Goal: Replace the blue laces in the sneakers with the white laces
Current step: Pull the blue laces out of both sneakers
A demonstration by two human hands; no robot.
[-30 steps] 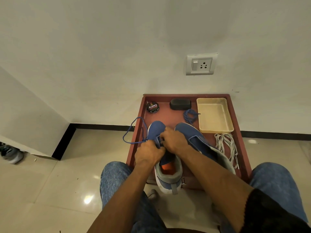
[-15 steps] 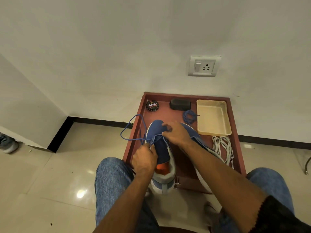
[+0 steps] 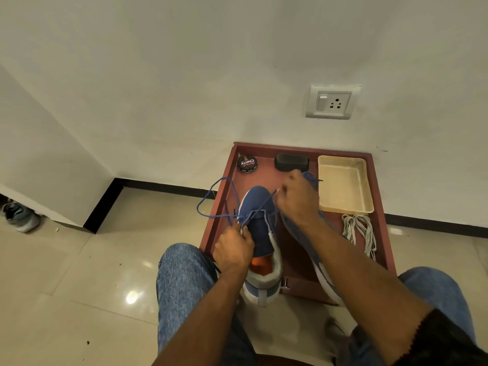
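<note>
The left hand (image 3: 233, 250) is gripping the near sneaker (image 3: 260, 233) to steady it, while the right hand (image 3: 297, 200) is pinching the blue lace (image 3: 211, 207), drawing it free. The white laces (image 3: 359, 231) are lying right of both hands on the tabletop (image 3: 295, 262), ready.

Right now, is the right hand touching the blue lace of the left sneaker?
Touching. The head view shows the right hand pinching the blue lace, which runs taut from its fingertips to the sneaker.

The round black polish tin (image 3: 247, 164) at the far left of the reddish tray (image 3: 380, 196) bears the word "Cherry" in white letters, seen upside down. Smaller print along the tin's rim is too small to read.
</note>
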